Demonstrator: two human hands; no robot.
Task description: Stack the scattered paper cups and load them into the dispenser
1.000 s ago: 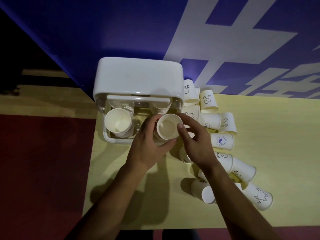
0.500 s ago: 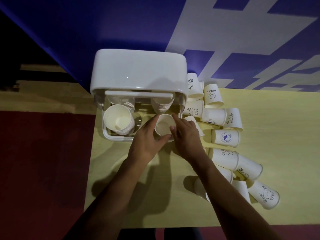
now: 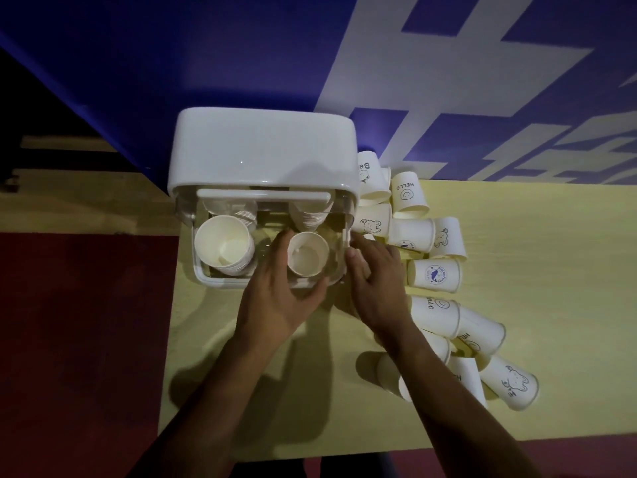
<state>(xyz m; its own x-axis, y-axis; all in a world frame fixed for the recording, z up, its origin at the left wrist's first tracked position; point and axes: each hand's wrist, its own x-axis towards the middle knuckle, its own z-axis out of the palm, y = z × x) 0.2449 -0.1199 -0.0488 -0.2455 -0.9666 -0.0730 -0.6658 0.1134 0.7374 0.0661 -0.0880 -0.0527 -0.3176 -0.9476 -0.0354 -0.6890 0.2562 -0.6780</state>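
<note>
Yellow surface (image 3: 534,339) under a blue-and-white wall (image 3: 172,46) carries a white dispenser (image 3: 265,150) with a clear front tray. The left hand (image 3: 279,298) curls its fingers (image 3: 281,241) and thumb round a paper cup (image 3: 306,257) standing mouth-up in the tray's right compartment, beside a cup stack (image 3: 224,243) in the left one. The right hand (image 3: 375,288), fingers loosely apart and holding nothing, lies at the tray's right wall, just beside scattered cups (image 3: 434,274) lying on their sides.
</note>
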